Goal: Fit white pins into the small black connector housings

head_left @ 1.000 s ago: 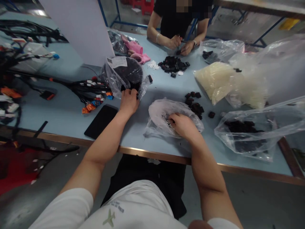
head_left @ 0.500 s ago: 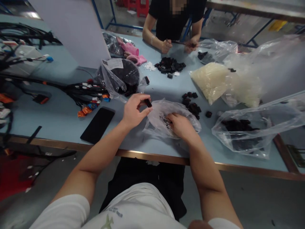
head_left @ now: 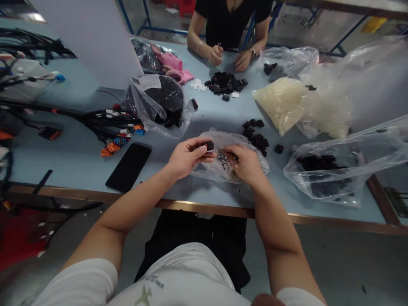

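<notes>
Black connector [head_left: 209, 145] is pinched at tips of L hand [head_left: 186, 158], btw thumb and fingers, so grip is narrow and the part sticks out past fingertips, toward clear bag [head_left: 219, 137]. Because hold is only at tips, it could slip if pressure gets less, then it may fall in bag or roll to loose connectors [head_left: 255, 132] just right of bag and get mixed. R hand [head_left: 244, 163] is on bag w/ fingers curled over small parts [head_left: 224, 161]; cannot tell if it holds one or only touches them. Thin plastic could slide or tear under this hand, and small parts could spill on blue table [head_left: 63, 163]. Phone [head_left: 128, 166] lies left of bag, near L wrist. Black-filled bag [head_left: 156, 102] is behind bag, to left. Co-worker's hands [head_left: 216, 55] are well behind bag, apart from both hands
</notes>
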`<state>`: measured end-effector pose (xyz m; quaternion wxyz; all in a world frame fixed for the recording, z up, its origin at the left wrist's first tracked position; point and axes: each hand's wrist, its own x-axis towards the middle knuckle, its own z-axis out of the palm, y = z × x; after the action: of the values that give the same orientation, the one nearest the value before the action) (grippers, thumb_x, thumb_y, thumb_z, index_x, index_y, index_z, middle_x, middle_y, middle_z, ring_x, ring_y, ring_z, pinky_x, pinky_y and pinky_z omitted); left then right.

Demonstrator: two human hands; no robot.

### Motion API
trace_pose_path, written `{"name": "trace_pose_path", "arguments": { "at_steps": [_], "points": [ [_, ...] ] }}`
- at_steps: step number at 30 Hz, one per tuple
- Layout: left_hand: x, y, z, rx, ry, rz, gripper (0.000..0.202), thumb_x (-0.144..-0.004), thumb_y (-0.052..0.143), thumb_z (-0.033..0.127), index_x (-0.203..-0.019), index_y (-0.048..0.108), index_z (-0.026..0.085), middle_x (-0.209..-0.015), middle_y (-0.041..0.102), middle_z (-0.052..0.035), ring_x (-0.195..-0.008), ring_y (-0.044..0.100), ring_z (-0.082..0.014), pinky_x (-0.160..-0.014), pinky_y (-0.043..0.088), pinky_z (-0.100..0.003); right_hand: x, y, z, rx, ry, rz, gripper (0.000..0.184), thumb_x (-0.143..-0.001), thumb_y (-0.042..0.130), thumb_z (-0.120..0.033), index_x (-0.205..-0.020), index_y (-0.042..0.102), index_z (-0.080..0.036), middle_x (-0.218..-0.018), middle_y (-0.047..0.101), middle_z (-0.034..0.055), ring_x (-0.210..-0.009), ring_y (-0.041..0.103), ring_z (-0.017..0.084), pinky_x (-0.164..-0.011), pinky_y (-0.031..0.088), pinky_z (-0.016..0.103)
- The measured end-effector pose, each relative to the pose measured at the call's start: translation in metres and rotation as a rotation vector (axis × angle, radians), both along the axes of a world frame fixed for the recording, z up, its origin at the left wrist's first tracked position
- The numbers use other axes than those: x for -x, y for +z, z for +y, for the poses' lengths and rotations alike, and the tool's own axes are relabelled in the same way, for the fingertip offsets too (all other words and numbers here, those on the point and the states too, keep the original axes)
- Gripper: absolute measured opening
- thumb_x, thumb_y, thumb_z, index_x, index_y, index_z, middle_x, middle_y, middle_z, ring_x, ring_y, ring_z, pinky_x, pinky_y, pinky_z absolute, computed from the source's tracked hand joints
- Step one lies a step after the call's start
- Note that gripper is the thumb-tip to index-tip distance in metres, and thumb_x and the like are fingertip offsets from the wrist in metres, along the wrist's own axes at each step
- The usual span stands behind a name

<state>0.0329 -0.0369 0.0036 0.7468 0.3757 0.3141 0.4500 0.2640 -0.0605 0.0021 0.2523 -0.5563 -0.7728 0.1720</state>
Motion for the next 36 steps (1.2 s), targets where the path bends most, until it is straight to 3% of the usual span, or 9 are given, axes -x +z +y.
{"name": "trace_pose_path", "arguments": {
  "at_steps": [7, 12, 19, 27, 36],
  "points": [
    [-0.001, -0.002, 0.003, 0.027, 0.012, -0.026, 0.045, -0.073, 0.101, 0.039, -0.107, 0.078, 0.020, -0.091, 0.081, -0.0019, -0.085, 0.084, -0.0215, -0.081, 0.071, -0.032, 0.009, 0.001, -0.010, -0.157, -0.113, 0.302, 0.020, -0.099, 0.062, -0.033, -0.107, 0.077, -0.023, -0.097, 0.081, 0.0044, -0.078, 0.070, 0.017, -0.074, 0.055, 0.031],
    [0.000, -0.003, 0.002, 0.077, 0.016, -0.030, 0.042, -0.071, 0.102, 0.030, -0.105, 0.081, 0.017, -0.099, 0.082, -0.0056, -0.098, 0.084, -0.0231, -0.092, 0.070, -0.032, 0.018, 0.004, -0.014, -0.195, -0.097, 0.383, 0.017, -0.102, 0.062, -0.034, -0.100, 0.077, -0.026, -0.092, 0.080, 0.0029, -0.081, 0.071, 0.018, -0.077, 0.057, 0.033],
    [-0.003, -0.008, -0.002, 0.037, -0.018, -0.017, 0.053, -0.070, 0.104, 0.038, -0.113, 0.081, 0.016, -0.112, 0.083, -0.0114, -0.108, 0.083, -0.0297, -0.101, 0.069, -0.042, 0.023, 0.003, -0.014, -0.292, -0.119, 0.287, 0.023, -0.106, 0.057, -0.037, -0.100, 0.077, -0.028, -0.095, 0.078, 0.0063, -0.094, 0.072, 0.024, -0.089, 0.060, 0.042],
    [-0.008, -0.012, -0.005, -0.022, -0.019, 0.061, 0.056, -0.065, 0.105, 0.045, -0.107, 0.082, 0.015, -0.101, 0.084, -0.0088, -0.095, 0.084, -0.0260, -0.095, 0.070, -0.043, 0.024, -0.002, -0.020, -0.334, -0.094, 0.109, 0.027, -0.110, 0.052, -0.034, -0.111, 0.079, -0.032, -0.101, 0.075, 0.0072, -0.094, 0.069, 0.023, -0.088, 0.060, 0.039],
    [-0.006, -0.013, -0.006, -0.094, -0.018, 0.189, 0.054, -0.066, 0.103, 0.044, -0.108, 0.084, 0.016, -0.100, 0.085, -0.0093, -0.089, 0.083, -0.0251, -0.091, 0.071, -0.044, 0.023, -0.007, -0.015, -0.543, 0.006, 0.081, 0.022, -0.108, 0.060, -0.027, -0.108, 0.081, -0.033, -0.091, 0.076, 0.0040, -0.086, 0.069, 0.021, -0.079, 0.060, 0.039]
  ]
}}
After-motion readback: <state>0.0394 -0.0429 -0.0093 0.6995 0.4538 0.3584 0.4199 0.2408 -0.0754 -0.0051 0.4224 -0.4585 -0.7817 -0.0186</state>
